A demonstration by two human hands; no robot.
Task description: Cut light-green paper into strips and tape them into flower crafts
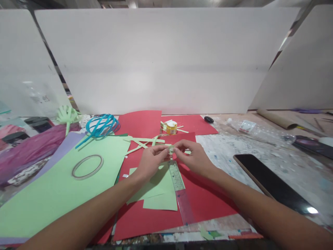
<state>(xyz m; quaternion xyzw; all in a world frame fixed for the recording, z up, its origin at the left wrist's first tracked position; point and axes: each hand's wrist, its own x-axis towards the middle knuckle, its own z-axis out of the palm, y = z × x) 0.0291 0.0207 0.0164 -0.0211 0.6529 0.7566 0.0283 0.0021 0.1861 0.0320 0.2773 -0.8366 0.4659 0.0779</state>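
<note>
My left hand (153,160) and my right hand (193,156) meet over the red paper (208,194), fingertips pinched on a small pale green paper piece (171,149) between them. Both hands are closed on it; its far end is hard to make out. Below them lie light green paper sheets (160,201) and a clear ruler (178,177). Just beyond the fingers, several pale green paper strips (140,141) cross each other. A yellow tape roll (171,128) stands behind my hands.
To the left, a tape ring (87,167) rests on a big green sheet (62,194), near a blue paper-strip shape (102,125) and magenta plastic (36,149). On the right are a phone (270,180), a plastic bottle (262,131) and a black oval object (208,119). A white board (156,62) stands behind.
</note>
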